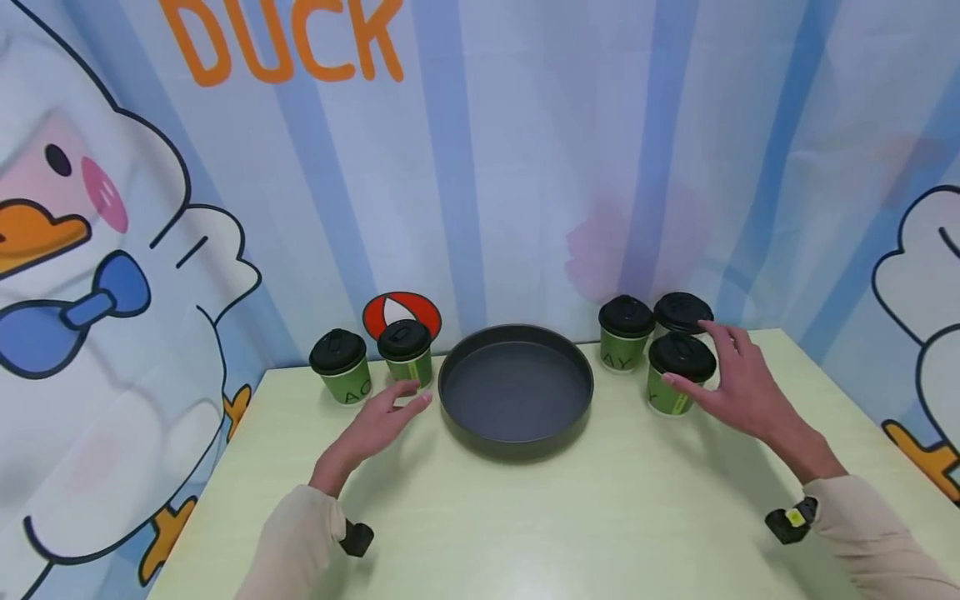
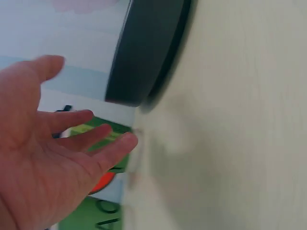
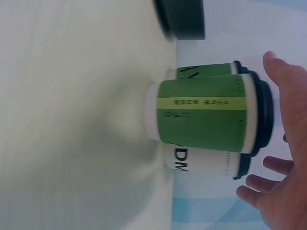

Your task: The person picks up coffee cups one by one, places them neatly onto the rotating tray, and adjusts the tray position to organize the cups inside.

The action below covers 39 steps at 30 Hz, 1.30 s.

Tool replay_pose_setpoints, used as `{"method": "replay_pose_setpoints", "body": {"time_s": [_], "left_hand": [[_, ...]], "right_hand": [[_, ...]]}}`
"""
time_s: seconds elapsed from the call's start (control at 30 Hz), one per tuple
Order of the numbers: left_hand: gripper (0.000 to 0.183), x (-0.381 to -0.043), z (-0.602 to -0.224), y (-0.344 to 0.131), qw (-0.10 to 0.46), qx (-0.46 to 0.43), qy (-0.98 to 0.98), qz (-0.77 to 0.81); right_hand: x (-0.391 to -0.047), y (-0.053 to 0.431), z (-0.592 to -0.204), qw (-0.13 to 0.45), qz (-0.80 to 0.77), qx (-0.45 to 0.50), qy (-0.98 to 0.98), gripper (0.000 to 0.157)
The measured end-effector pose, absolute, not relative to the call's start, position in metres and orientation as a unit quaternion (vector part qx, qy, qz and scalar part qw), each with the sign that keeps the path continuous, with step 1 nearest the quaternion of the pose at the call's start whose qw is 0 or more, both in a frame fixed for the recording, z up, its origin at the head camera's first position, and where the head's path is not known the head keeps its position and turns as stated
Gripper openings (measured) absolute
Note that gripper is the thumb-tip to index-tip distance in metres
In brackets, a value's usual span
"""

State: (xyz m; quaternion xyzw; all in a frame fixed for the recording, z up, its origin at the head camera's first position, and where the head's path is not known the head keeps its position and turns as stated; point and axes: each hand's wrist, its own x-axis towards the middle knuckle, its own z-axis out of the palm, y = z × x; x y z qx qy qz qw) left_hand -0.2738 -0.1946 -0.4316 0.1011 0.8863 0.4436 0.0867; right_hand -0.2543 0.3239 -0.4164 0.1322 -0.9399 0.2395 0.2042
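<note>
My right hand [image 1: 750, 392] is spread beside the front paper cup [image 1: 670, 392] of the right-hand group, thumb and fingers apart around its black lid. In the right wrist view that green-sleeved cup [image 3: 204, 112] stands upright on the table, with the fingers near its lid end. Behind it are another green cup [image 1: 622, 346] and a cup with a white side [image 3: 206, 160]. My left hand [image 1: 382, 421] hovers with loosely extended fingers in front of a green lidded cup [image 1: 411, 367], left of the dark round pan [image 1: 517, 392]. Nothing is in the left palm.
A second green cup [image 1: 348, 383] stands at the far left. The pale table [image 1: 525, 533] backs onto a striped curtain [image 1: 510, 167] with printed ducks. The pan sits between the two cup groups, near the table's back edge.
</note>
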Motion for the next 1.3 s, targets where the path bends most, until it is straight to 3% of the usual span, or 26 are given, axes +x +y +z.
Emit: {"method": "replay_pose_setpoints", "body": {"time_s": [0.17,0.3,0.63,1.03,1.3], "left_hand": [[0.07,-0.279,-0.444,-0.188,0.154,0.05,0.833,0.53],[0.062,-0.283,-0.45,-0.18,0.173,0.025,0.793,0.584],[0.046,-0.287,-0.464,-0.165,0.19,-0.004,0.709,0.679],[0.047,-0.287,-0.465,-0.164,0.195,-0.009,0.678,0.708],[0.046,-0.288,-0.467,-0.164,0.195,-0.014,0.673,0.714]], "right_hand": [[-0.261,0.323,-0.431,0.187,0.26,0.093,-0.943,0.103],[-0.263,0.321,-0.436,0.183,0.278,0.084,-0.939,0.106],[-0.273,0.315,-0.446,0.187,0.311,0.077,-0.929,0.105],[-0.273,0.312,-0.446,0.175,0.336,0.064,-0.923,0.105],[-0.265,0.299,-0.425,0.191,0.333,0.101,-0.918,0.1]]}}
